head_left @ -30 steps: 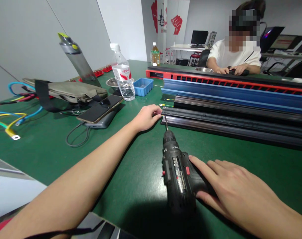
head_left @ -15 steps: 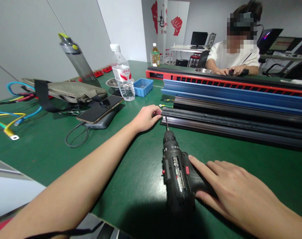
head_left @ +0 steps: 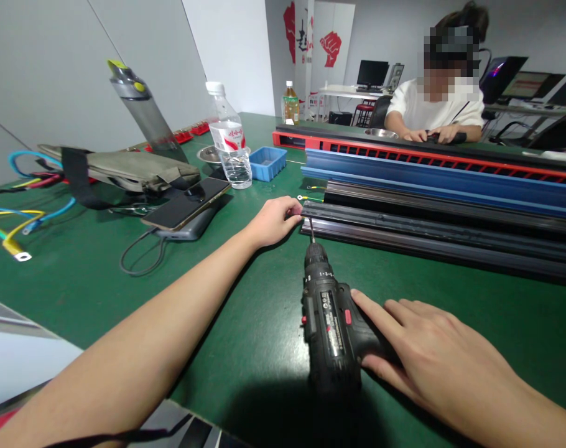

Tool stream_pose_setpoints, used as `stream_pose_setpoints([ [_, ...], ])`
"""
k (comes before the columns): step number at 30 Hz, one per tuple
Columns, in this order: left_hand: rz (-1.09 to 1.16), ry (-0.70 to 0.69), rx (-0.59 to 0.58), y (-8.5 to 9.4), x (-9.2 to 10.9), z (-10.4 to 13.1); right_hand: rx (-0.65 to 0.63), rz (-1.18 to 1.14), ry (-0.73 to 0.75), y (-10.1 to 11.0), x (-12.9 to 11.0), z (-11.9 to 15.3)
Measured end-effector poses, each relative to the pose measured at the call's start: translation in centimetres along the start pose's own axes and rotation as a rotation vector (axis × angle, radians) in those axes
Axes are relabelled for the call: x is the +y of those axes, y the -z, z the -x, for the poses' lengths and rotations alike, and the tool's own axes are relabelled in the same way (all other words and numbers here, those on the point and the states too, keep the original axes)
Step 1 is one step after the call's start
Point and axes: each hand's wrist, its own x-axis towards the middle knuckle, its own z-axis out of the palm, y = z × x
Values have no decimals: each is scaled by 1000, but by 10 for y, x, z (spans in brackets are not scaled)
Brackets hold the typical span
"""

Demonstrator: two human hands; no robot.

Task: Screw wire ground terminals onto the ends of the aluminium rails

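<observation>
In the head view my right hand (head_left: pixel 441 351) is wrapped round the handle of a black cordless drill (head_left: pixel 330 336), which lies over the green table. The drill's bit (head_left: pixel 312 230) points away from me, its tip at the left end of a long black rail (head_left: pixel 404 225). At that same end, my left hand (head_left: pixel 277 221) is closed with thumb and fingers pinching the rail; the far fingertips are hidden. Just in front runs another dark rail (head_left: pixel 380 244), and behind lies a further black profile (head_left: pixel 432 202).
Beyond are a blue channel (head_left: pixel 404 174) and a red-and-black frame (head_left: pixel 380 149). To the left stand a water bottle (head_left: pixel 229 140), a blue tray (head_left: pixel 268 165), a phone (head_left: pixel 190 202) on a power bank, and a bag (head_left: pixel 124 168). A person in white (head_left: pixel 436 112) sits opposite.
The drill and my right hand have shifted very slightly left in view, along with the whole scene. Both hands keep their hold.
</observation>
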Motion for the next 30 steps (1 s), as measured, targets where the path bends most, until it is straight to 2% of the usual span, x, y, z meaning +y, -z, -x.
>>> stream_pose_setpoints([
  [6,24,17,30,-1,0,0,-16,-4,-5,1,0,-2],
  [10,-4,-16,-25,0,1,0,0,-9,-35,3,-3,-4],
  [15,25,6,-57,-2,3,-2,56,6,-41,3,-6,-4],
  [23,97,-2,-91,-4,6,-3,15,-23,-30,10,-16,-1],
  [27,85,-8,-92,-2,8,-3,-107,-63,-28,19,-23,-12],
  [30,78,-25,-97,-1,8,-3,-336,-188,-96,27,-30,-29],
])
